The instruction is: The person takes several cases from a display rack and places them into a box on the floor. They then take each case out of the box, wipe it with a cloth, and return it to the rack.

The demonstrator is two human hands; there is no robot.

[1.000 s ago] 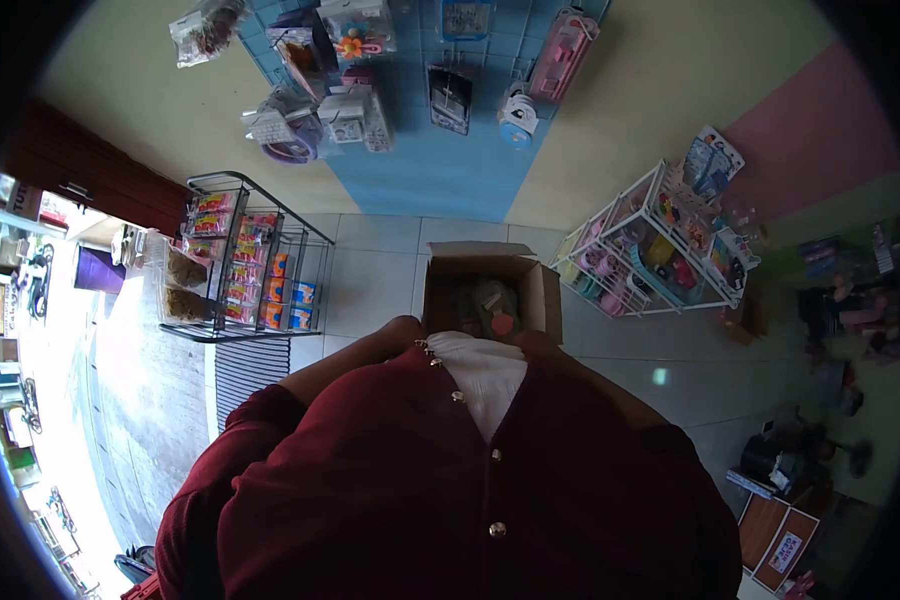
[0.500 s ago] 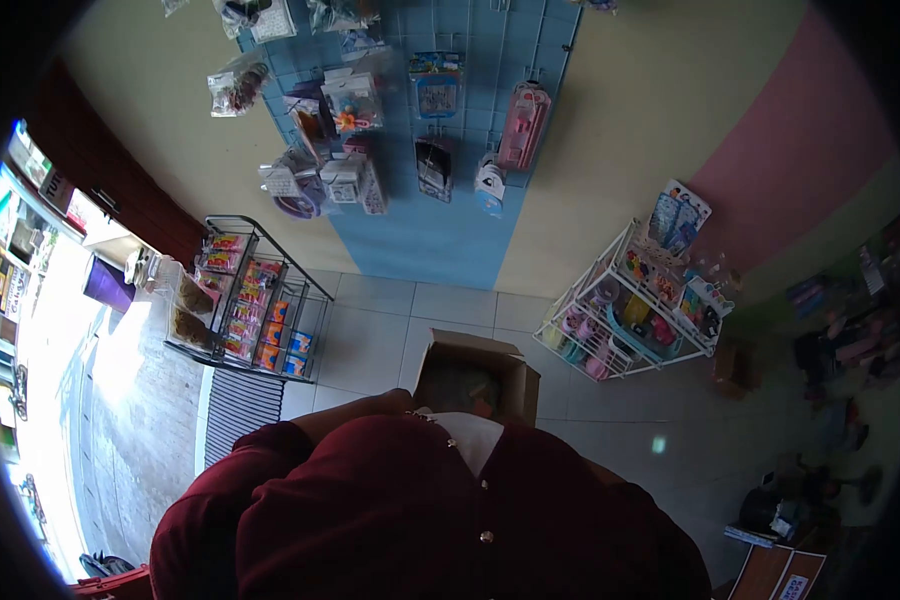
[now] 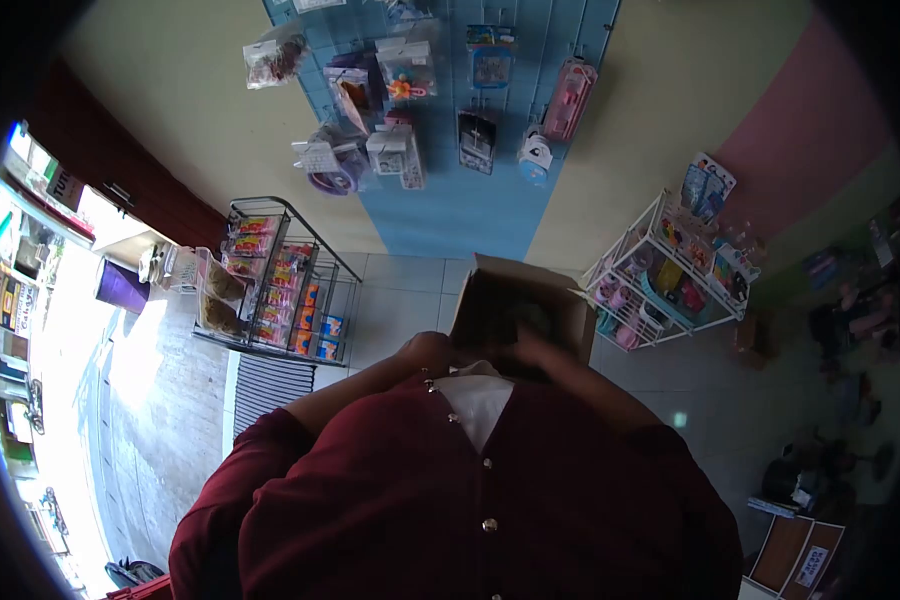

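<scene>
An open cardboard box (image 3: 582, 322) stands on the tiled floor just in front of my body. My left hand (image 3: 429, 348) is at the box's left edge, with its fingers too unclear to make out. Reaching in from the right, my right hand (image 3: 527, 345) is inside the box, dark and blurred, so its fingers cannot be made out. Some greenish contents (image 3: 532, 318) show dimly in the box beyond my right hand.
A black wire rack (image 3: 295, 300) with snack packs stands at the left, beside plastic jars. A white shelf (image 3: 660, 270) with small goods is at the right. Packaged items hang on a blue wall grid (image 3: 450, 90) ahead.
My right forearm and hand have come into view and into the box. My left forearm shows more. The view has shifted, so the box and racks appear higher and further right.
</scene>
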